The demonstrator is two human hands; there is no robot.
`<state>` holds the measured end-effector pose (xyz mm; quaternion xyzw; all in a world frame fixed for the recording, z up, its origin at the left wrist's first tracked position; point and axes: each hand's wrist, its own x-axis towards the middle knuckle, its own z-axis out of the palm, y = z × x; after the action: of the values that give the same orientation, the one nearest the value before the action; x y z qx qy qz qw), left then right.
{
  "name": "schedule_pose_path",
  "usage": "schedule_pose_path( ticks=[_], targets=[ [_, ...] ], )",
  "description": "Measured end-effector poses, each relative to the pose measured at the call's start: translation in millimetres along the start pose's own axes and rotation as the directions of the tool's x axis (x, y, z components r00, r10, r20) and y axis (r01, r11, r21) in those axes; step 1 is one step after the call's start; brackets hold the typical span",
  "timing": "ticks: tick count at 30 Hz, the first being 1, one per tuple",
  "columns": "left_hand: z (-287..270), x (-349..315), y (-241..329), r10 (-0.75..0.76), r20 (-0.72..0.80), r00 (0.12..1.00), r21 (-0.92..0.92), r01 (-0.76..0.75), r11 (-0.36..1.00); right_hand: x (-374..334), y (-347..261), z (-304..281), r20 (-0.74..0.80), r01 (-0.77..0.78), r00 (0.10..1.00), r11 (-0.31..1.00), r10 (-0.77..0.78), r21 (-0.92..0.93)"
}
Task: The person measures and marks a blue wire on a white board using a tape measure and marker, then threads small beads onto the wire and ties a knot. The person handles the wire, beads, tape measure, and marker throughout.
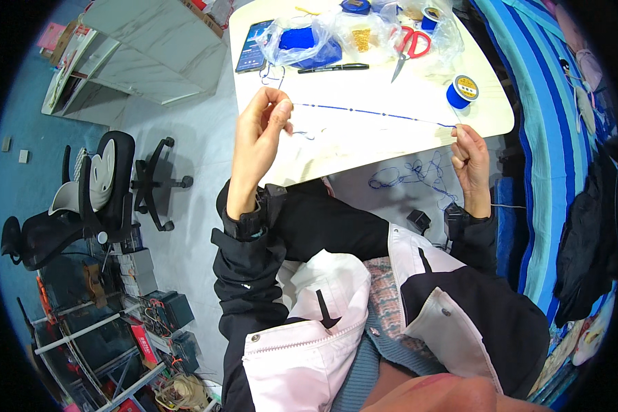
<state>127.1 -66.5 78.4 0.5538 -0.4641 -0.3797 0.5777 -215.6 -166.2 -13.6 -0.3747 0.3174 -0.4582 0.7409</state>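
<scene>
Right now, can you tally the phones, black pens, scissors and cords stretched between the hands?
Phone: 1
Black pen: 1
Scissors: 1
Cord, between left hand and right hand: 1
Total: 4

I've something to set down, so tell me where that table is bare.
Bare: the table's near middle, between the taut blue cord and the near edge; also the strip between that cord and the black pen, left of the scissors. Crowded: the far side, with phone, plastic bags and scissors; the blue spool stands toward the right end.
</scene>
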Motion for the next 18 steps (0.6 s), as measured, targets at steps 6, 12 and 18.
schedule_pose_path(
  ticks=[6,12,18],
  targets=[
    [7,1,3,0.297,-0.055,0.953,0.422,-0.248,0.872,0,6,8,0.05,0.054,0.997,0.997,-0.052,-0.047],
    [5,2,0,0.402,-0.002,0.916,0.541,-0.337,0.77,-1,10,11,0.073,0.049,0.996,0.996,-0.043,-0.079],
    [4,0,-5,0.407,-0.011,0.913,0.565,-0.33,0.756,-1,10,8,0.108,0.046,0.993,0.998,-0.042,-0.035]
  ],
)
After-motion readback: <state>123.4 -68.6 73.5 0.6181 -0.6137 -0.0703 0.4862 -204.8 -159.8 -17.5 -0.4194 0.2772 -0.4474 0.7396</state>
